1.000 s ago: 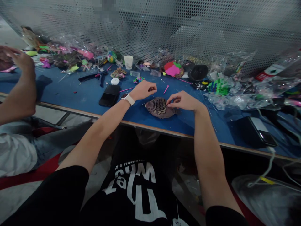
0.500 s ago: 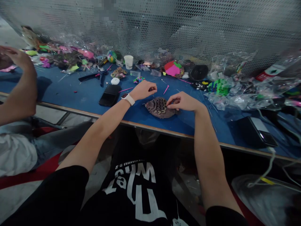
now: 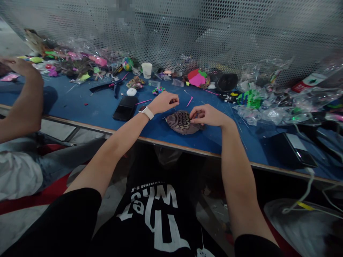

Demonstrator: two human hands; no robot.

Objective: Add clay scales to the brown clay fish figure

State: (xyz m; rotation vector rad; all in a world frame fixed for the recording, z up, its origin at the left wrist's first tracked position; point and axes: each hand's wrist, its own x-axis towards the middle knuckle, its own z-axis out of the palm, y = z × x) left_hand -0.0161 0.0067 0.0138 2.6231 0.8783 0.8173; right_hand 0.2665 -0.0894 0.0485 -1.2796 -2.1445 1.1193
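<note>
A brown clay fish [image 3: 182, 123] with curved scale marks, some yellowish, lies on the blue table near its front edge. My right hand [image 3: 205, 115] is at the fish's right part, its fingertips pinched together against the surface; anything between them is too small to make out. Above and left of the fish is my left hand [image 3: 167, 101], its fingers curled closed; what they hold, if anything, cannot be made out. A pink stick [image 3: 189, 101] lies between and beyond the two hands.
A black phone [image 3: 125, 107] and a white lid [image 3: 131, 92] lie left of my left hand. Behind stand a paper cup [image 3: 147, 70] and colourful clay pieces. Another person's hand [image 3: 23, 67] is at far left. A dark box [image 3: 288, 150] sits at right.
The other person's hand at far left has shifted slightly. My own hands and the clay fish show no clear movement.
</note>
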